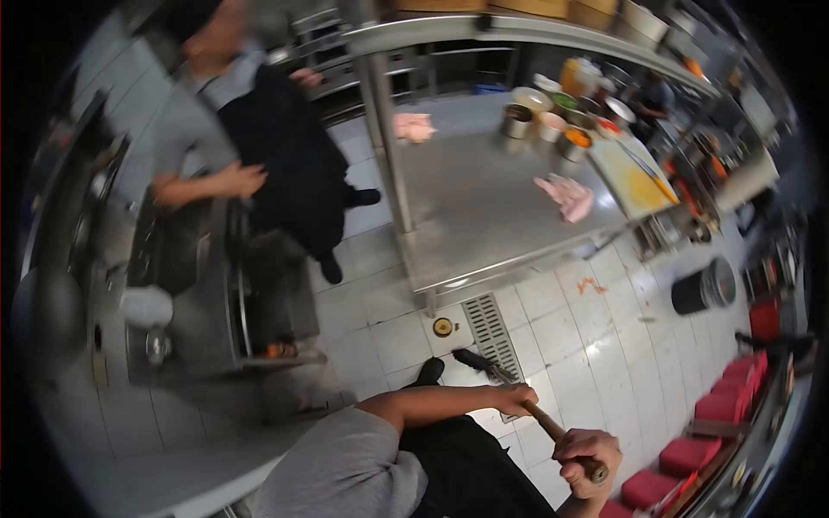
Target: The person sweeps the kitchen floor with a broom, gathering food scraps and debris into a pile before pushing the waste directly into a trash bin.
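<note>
**Brown-handled, black-bristled broom (547, 423) beside a slotted metal floor grate (490, 321)**

Head view: the left hand (515, 399) is wrapped round the handle nearer the bristles (471, 359), the right hand (591, 456) clamped near its top end. The bristles lie by the grate's edge; pressing hard could wedge them in its slots.

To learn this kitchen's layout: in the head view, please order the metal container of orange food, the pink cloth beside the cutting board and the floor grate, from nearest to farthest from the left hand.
From the left hand:
1. Floor grate, set in the tiles.
2. Pink cloth, on the steel table.
3. Metal container, farther back there.
</note>
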{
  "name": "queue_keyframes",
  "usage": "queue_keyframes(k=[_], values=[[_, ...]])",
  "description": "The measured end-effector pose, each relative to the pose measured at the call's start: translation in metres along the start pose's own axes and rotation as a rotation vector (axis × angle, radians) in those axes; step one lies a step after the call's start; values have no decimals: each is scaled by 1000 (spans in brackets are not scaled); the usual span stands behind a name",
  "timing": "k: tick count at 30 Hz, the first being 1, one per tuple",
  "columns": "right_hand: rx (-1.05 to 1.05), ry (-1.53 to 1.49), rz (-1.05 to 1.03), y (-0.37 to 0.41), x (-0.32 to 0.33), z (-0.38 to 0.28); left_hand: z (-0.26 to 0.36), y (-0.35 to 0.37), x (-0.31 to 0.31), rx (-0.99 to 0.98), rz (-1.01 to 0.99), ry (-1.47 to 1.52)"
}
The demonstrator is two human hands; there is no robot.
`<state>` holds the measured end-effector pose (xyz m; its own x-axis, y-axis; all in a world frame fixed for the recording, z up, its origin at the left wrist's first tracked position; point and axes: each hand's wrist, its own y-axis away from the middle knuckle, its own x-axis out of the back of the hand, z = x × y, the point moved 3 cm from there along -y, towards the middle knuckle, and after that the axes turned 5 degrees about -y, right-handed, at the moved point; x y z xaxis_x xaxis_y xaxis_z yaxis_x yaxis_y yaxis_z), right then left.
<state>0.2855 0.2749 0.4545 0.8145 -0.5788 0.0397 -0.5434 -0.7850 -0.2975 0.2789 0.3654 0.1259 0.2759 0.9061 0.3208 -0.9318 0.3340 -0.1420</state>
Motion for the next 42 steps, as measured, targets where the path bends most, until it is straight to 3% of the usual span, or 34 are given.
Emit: queue_keyframes(k=[3,5,7,9,11,13,16,18,19,22,27,30,34,35,37,39,42], values=[[52,-53,-150,-40,4,-10,12,1,18,53,154,32],[75,-209,-278,-60,-6,-22,34,24,43,212,171,-26],[85,-348,-317,-61,-25,-27,25,49,47,176,236,-85],[113,-387,-419,-66,-46,-28,42,82,66,272,306,-138],[123,-281,-692,-82,-64,-31,32,115,77,484,365,-172],[92,-338,-841,-94,-90,-15,29,151,93,422,665,-196],[106,-246,-961,-122,-139,-14,33,200,131,558,748,-297],[69,-252,-1030,-141,-168,1,32,231,158,538,1040,-352],[26,-258,-1093,-150,-184,8,30,241,173,542,1051,-349],[74,-260,-1043,-191,-230,14,16,271,219,468,1197,-427],[70,-265,-784,-250,-291,27,9,306,304,567,1069,-275],[57,-229,-771,-284,-333,28,-8,325,339,419,1172,-241],[73,-194,-874,-347,-395,40,-32,371,396,543,1215,-88],[189,-5,-916,-369,-407,38,-108,387,399,425,1324,-263],[116,3,-904,-403,-430,68,-92,425,440,419,1322,-455],[27,-62,-881,-431,-446,103,-79,457,473,530,1567,176],[5,-218,-860,-472,-483,113,-53,489,519,474,1750,156]])
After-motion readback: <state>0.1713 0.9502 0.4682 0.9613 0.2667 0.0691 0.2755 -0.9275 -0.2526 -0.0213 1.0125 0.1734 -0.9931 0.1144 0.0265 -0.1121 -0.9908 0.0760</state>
